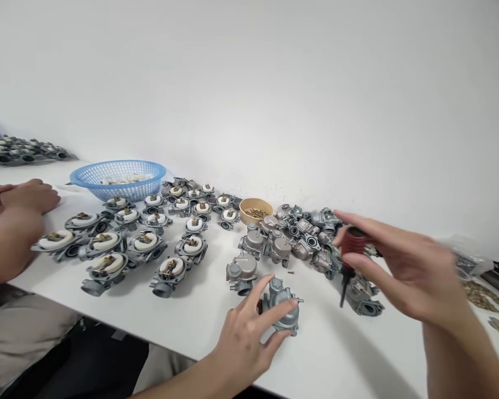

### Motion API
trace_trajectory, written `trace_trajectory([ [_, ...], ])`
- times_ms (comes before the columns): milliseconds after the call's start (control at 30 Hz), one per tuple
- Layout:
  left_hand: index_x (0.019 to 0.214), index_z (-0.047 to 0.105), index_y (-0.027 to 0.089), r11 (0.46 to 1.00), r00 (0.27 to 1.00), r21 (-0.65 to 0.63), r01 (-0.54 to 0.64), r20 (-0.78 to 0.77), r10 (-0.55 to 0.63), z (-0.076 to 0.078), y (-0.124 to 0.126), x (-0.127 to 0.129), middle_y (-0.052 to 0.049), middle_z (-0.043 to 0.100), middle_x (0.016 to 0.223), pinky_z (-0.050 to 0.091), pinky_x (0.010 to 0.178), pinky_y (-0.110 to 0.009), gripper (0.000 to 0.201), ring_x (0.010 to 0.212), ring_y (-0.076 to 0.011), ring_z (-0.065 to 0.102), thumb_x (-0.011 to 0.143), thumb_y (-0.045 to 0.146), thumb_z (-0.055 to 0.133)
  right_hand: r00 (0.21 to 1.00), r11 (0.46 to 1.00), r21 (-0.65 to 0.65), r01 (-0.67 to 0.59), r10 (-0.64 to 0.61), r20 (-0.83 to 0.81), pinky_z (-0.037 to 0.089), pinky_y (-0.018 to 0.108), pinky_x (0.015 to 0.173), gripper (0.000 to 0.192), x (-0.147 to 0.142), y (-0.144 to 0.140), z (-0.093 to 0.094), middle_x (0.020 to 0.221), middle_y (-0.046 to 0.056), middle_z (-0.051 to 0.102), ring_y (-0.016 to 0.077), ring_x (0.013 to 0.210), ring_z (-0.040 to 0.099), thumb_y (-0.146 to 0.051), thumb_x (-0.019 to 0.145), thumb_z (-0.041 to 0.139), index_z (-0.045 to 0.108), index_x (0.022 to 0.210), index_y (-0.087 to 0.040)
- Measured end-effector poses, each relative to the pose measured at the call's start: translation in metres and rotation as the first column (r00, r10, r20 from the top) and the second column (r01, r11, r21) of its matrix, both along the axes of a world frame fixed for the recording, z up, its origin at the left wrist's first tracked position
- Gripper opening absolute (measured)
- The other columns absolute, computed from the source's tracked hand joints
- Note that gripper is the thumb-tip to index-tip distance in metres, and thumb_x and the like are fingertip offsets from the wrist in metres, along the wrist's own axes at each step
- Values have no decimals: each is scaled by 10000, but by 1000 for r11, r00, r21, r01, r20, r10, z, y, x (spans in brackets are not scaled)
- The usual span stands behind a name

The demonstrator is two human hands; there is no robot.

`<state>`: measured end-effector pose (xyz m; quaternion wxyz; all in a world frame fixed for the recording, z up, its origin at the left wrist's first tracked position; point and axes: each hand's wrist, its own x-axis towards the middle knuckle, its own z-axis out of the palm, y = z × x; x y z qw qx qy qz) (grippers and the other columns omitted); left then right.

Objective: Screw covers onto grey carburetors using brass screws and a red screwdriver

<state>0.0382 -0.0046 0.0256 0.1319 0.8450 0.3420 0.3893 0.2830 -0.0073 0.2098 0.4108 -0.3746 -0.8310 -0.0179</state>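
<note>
Roughly a dozen-plus open carburetors [103, 242] with white floats exposed sit left, near a co-worker's hands [20, 199] and a blue basket [118, 178]. Closed ones pile mid-right [274, 238] by a bowl of screws [256, 211]. Left hand [245, 338] grips a carburetor [280, 307] on the white table [199, 316]; right hand [403, 266] pinches a red-handled screwdriver [349, 257]. Judging by this, many are left. Plain white wall [274, 83].

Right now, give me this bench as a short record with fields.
left hand: grips a closed carburetor on the white table
right hand: holds a red-handled screwdriver, tip down
pile: closed carburetors
rows: open carburetors, white floats showing
containers: blue basket, tan screw bowl
co-worker: hands resting far left
</note>
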Motion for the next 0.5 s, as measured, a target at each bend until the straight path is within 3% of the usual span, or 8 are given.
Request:
trace_trajectory([
  [100,1410,624,427,1000,1000,-4,-3,-16,3,1,1,0,-103,457,1603,648,633,-385,453,649,-153,685,979,286,627,967,986,-69,152,-134,218,630,353,773,442,6,14,-36,1063,82,786,198,858,740,-243,1007,628,604,1448,-230],
  [167,1426,609,431,1000,1000,3,-1,-14,1,0,1,0,-105,451,1606,650,628,-384,472,731,-190,728,981,276,618,946,968,-170,184,-127,297,631,375,809,352,6,21,-66,1124,111,782,223,936,746,-243,1028,569,640,1371,-203],
  [300,1423,616,430,1000,1000,31,-5,0,6,0,2,-1,-96,456,1607,657,638,-369,485,960,-278,769,965,270,632,930,921,-318,226,-107,352,618,378,837,422,6,23,-114,1171,118,772,237,991,739,-206,1048,463,606,1444,-219],
  [500,1393,654,391,993,999,103,-52,22,50,3,0,-2,-95,487,1589,669,710,-326,488,1214,-326,696,928,242,662,899,838,-461,292,-75,432,576,360,900,451,6,27,-133,1159,85,789,260,1056,724,-133,945,543,702,1347,-262],
])
